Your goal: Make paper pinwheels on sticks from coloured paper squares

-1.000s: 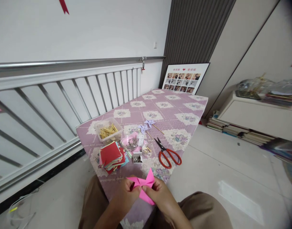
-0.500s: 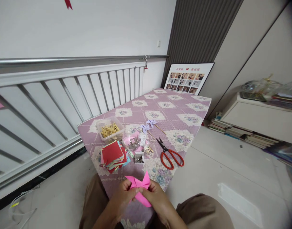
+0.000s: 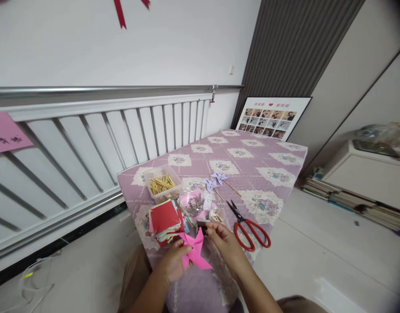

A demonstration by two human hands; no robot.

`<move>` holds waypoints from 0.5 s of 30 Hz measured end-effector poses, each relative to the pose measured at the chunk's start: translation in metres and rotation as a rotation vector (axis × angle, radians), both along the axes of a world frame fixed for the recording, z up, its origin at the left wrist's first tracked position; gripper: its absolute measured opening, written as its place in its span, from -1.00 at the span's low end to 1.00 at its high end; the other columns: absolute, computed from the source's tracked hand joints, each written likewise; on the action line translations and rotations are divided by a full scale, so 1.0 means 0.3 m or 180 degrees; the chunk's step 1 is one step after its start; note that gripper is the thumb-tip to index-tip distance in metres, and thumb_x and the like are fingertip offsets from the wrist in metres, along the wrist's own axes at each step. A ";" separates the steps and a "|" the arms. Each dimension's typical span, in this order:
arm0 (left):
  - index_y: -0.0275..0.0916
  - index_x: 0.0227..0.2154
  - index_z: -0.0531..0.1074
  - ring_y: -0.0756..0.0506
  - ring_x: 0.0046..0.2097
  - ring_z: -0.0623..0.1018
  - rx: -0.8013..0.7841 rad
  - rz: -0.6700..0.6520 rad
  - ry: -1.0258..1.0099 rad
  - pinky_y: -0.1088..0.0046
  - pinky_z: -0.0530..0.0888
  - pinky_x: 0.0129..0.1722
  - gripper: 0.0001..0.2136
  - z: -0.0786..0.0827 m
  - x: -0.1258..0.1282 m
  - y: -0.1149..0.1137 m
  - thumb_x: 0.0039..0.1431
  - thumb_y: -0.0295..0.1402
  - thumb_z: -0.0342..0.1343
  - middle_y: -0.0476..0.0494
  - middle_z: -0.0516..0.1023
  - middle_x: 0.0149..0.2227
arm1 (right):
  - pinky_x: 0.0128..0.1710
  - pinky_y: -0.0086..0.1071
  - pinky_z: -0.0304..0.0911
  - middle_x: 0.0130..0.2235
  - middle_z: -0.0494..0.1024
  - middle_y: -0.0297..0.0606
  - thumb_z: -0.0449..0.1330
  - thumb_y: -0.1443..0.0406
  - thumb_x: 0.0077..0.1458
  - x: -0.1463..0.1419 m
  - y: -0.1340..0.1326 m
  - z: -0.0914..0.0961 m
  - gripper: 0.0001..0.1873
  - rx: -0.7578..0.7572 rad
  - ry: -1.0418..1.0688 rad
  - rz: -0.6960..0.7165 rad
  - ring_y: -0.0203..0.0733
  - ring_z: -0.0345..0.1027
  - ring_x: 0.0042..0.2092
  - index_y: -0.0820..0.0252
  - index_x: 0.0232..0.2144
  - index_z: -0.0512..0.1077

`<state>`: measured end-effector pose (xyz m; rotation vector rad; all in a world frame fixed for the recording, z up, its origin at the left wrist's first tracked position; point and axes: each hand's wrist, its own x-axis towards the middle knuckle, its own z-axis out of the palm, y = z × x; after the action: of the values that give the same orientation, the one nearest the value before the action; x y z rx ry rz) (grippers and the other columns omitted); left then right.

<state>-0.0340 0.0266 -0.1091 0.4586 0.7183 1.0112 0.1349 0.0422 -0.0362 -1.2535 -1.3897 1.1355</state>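
Observation:
My left hand (image 3: pixel 177 261) is closed on a pink paper pinwheel (image 3: pixel 196 251), its thumb pressed near the centre, where a small dark spot shows. The pinwheel's points stick out over the near end of the table. My right hand (image 3: pixel 223 240) is at a small open box (image 3: pixel 203 224), thumb and fingers drawn together at its right side. Whatever those fingertips grip is too small to make out. Beside the box are a round tub of short pale pieces (image 3: pixel 216 216) and a clear dish of small metal bits (image 3: pixel 192 204).
A stack of coloured paper squares (image 3: pixel 165 217) lies left, before a plastic box of wooden sticks (image 3: pixel 162 182). Red-handled scissors (image 3: pixel 247 226) lie right. Two lilac pinwheels on sticks (image 3: pixel 216 180) rest farther back. A white radiator (image 3: pixel 137 134) borders the table's left side.
My right hand has let go of the pink pinwheel and moved forward to the small box. My left hand now holds the pinwheel alone. The view has shifted a little.

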 end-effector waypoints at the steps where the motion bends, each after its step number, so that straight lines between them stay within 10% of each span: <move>1: -0.20 -0.43 0.44 0.04 -0.45 0.43 -0.0058 0.0006 -0.0116 0.51 0.30 -0.41 -0.74 -0.007 -0.003 0.008 -0.22 -0.33 0.37 0.05 0.46 -0.49 | -0.31 -0.31 0.32 -0.31 0.59 -0.20 0.10 0.09 0.11 -0.010 0.030 0.018 -0.66 0.0114 -0.0156 0.0042 -0.12 0.45 -0.31 0.22 -0.23 0.46; 15: -0.24 -0.45 0.51 -0.03 -0.46 0.50 -0.0236 -0.0022 -0.0709 0.42 0.36 -0.35 -0.75 -0.055 0.015 0.040 -0.28 -0.43 0.39 -0.03 0.55 -0.50 | 0.05 -0.18 0.20 -0.10 0.54 -0.16 0.06 0.32 0.26 -0.425 0.485 0.229 -0.80 0.1059 -0.2700 0.0939 -0.12 0.36 -0.01 0.22 -0.16 0.47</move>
<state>-0.0293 0.0387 -0.1255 0.2784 0.5520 1.0074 0.0075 0.1876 0.0325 -1.3649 -2.3400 0.4944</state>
